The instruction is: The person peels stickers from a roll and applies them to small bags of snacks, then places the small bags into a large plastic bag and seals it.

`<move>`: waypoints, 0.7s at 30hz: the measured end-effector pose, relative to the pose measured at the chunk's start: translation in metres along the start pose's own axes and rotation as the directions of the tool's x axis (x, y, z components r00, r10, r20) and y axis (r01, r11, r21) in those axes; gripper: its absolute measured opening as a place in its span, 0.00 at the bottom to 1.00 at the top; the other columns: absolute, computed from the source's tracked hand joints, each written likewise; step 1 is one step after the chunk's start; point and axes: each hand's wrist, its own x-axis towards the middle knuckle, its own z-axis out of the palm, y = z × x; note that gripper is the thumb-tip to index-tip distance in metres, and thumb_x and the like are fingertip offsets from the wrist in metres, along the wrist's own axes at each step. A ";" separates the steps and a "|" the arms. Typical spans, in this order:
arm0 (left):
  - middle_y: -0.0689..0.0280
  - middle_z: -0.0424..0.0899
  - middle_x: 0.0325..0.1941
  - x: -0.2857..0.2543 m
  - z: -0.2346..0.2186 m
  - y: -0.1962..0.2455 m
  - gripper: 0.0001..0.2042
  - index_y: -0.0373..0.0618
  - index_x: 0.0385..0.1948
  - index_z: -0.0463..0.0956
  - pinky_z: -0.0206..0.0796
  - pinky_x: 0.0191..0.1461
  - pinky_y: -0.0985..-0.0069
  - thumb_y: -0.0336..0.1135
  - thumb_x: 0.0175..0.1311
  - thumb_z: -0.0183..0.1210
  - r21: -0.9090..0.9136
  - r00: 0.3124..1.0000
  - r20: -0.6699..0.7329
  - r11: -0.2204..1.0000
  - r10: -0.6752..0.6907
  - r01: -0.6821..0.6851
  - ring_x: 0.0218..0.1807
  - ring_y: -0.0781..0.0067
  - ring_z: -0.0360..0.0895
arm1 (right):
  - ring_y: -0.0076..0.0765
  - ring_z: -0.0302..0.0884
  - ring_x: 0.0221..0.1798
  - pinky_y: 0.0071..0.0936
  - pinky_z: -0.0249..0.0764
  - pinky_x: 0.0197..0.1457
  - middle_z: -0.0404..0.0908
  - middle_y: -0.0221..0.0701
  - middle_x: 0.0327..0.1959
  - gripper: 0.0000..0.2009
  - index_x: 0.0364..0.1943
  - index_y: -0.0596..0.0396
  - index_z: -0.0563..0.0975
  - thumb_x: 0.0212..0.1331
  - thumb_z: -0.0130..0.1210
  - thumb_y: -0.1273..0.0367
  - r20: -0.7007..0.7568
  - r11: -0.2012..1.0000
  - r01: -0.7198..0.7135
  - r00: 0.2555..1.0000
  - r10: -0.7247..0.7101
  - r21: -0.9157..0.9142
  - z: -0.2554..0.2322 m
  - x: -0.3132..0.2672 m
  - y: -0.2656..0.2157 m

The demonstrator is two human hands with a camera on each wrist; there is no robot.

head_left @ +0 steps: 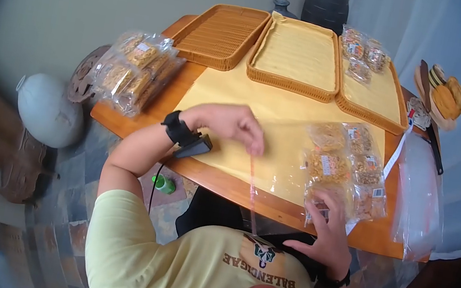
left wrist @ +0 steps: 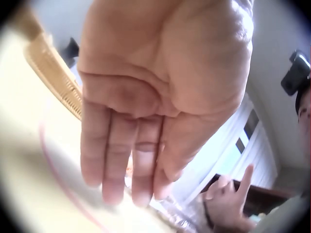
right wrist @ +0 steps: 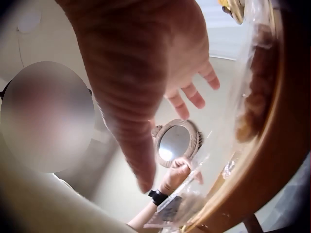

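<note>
A large clear bag with a red strip (head_left: 252, 187) lies across the near middle of the table, several snack packs (head_left: 329, 165) inside its right part. My left hand (head_left: 227, 124) hangs over the bag's left end, above the strip. In the left wrist view, the left hand (left wrist: 146, 97) has nearly straight fingers, its thumb close beside them, and no grip on the plastic shows. My right hand (head_left: 329, 230) is at the near edge of the packs, thumb and fingers spread apart. The right wrist view shows the right hand (right wrist: 170, 63) spread beside the packs (right wrist: 257, 92).
An empty wicker tray (head_left: 224, 36), a cloth-lined tray (head_left: 301, 52) and another tray (head_left: 372, 100) holding packs stand along the back. Bagged snacks (head_left: 136, 70) are piled at the left. Clear bags (head_left: 420, 194) lie at the right edge, near a black-handled tool (head_left: 435, 151).
</note>
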 end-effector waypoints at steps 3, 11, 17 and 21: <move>0.59 0.80 0.33 0.000 -0.020 -0.006 0.13 0.46 0.43 0.74 0.66 0.43 0.75 0.37 0.56 0.55 -0.073 0.957 -0.263 0.991 -0.125 0.110 0.38 0.65 0.77 | 0.55 0.46 0.65 0.53 0.38 0.65 0.55 0.46 0.60 0.35 0.55 0.49 0.65 0.36 0.64 0.61 -0.006 0.942 -0.047 0.999 0.047 -0.332 0.016 -0.002 0.006; 0.61 0.77 0.25 0.074 -0.006 -0.050 0.25 0.50 0.53 0.63 0.67 0.35 0.75 0.41 0.52 0.59 0.188 0.904 -0.381 0.942 -0.192 0.279 0.28 0.68 0.75 | 0.51 0.49 0.64 0.55 0.39 0.64 0.56 0.44 0.60 0.32 0.55 0.49 0.65 0.40 0.61 0.62 -0.109 0.888 -0.167 0.985 0.133 -0.428 0.035 -0.009 0.011; 0.72 0.68 0.16 0.066 0.003 -0.059 0.10 0.45 0.39 0.67 0.53 0.17 0.85 0.27 0.55 0.52 -0.350 0.920 -0.219 0.906 -0.326 0.237 0.15 0.85 0.63 | 0.48 0.52 0.63 0.59 0.40 0.62 0.61 0.41 0.57 0.27 0.51 0.49 0.68 0.43 0.59 0.62 -0.207 0.885 -0.152 0.976 0.065 -0.440 0.046 -0.009 0.012; 0.73 0.66 0.15 0.027 0.002 -0.039 0.11 0.43 0.39 0.65 0.51 0.16 0.85 0.22 0.52 0.48 -0.487 0.902 -0.225 0.844 -0.368 0.223 0.14 0.84 0.61 | 0.44 0.58 0.61 0.55 0.41 0.64 0.67 0.34 0.54 0.18 0.45 0.48 0.74 0.45 0.57 0.64 -0.267 0.885 -0.151 0.963 0.031 -0.441 0.053 -0.007 0.013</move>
